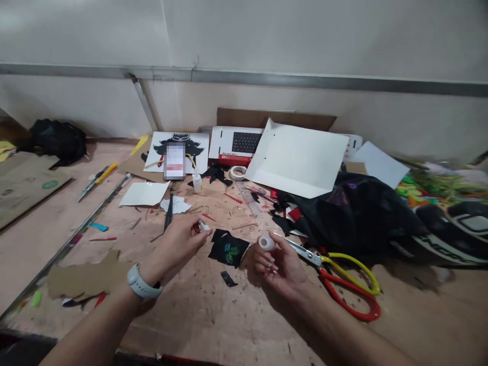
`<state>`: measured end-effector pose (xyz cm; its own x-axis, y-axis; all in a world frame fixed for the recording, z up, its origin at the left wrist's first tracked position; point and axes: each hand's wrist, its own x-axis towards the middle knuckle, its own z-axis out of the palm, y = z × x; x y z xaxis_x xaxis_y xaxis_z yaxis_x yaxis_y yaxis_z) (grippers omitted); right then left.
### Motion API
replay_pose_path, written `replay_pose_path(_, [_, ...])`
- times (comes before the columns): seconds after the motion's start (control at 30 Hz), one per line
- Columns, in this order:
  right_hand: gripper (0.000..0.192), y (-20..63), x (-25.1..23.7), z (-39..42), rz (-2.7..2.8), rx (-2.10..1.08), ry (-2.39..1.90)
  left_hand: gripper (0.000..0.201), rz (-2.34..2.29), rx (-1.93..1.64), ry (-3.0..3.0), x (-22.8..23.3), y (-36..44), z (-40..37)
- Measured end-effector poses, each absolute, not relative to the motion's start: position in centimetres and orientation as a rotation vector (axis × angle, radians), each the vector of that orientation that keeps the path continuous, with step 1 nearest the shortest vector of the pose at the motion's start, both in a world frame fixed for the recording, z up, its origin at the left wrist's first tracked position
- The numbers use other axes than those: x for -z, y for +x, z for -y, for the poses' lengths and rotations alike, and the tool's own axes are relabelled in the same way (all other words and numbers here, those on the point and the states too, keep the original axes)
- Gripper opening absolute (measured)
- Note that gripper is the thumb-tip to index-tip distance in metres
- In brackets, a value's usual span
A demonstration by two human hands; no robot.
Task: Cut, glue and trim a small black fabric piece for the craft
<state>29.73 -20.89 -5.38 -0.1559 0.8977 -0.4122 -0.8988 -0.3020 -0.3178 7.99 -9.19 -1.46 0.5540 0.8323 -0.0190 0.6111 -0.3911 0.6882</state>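
My left hand (pixel 185 235) is closed in a pinch on a small white cap-like piece (pixel 204 225). In the fingers of my right hand (pixel 280 264) sits a small white bottle (pixel 266 243), its round open mouth towards me. Between the hands, black fabric scraps (pixel 219 246) lie on the table, with shiny green and blue specks on top. A smaller black scrap (pixel 229 278) rests just nearer to me. Beside my right hand, large scissors (pixel 318 260) with one yellow and one red handle lie with their blade tips partly hidden behind the fingers.
A phone (pixel 174 161) stands against a picture with a black shape. Near it are a white bottle (pixel 197 183), a tape roll (pixel 238 173) and a clear ruler (pixel 248 200). White board (pixel 301 157) leans at the back. A yellow cutter (pixel 98 179) lies left, black cloth (pixel 354 216) right.
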Motion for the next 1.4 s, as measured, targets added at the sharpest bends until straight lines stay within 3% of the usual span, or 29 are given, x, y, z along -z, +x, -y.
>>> replay_pose_path(0.1, [0.040,29.3,5.5,21.1,0.062,-1.783,-0.682,0.033,-0.997,-0.435,1.636,1.1,8.7,10.2])
replay_pose_path(0.23, [0.024,28.2,4.9,21.8,0.234,-1.636,-0.863,0.039,-0.883,-0.426,1.139,1.1,9.9,12.5])
replay_pose_path(0.5, [0.028,27.1,4.1,23.0,0.567,-1.435,-1.017,0.040,-0.824,-0.495,0.825,1.9,10.9,14.4])
replay_pose_path(0.67, [0.026,28.2,5.7,23.6,1.404,-0.755,-1.240,0.044,-0.844,-0.458,0.905,2.0,11.1,14.7])
replay_pose_path(0.83, [0.036,28.9,5.9,23.3,1.835,-0.125,-1.125,0.052,-0.890,-0.392,1.011,1.4,11.0,14.9])
replay_pose_path(1.07, [0.027,29.5,4.4,23.4,2.028,0.297,-1.029,0.044,-0.798,-0.360,1.004,1.6,10.6,15.5])
replay_pose_path(1.4, [0.035,28.9,4.6,23.1,1.904,0.053,-1.102,0.045,-0.693,-0.538,1.080,1.6,10.7,16.0])
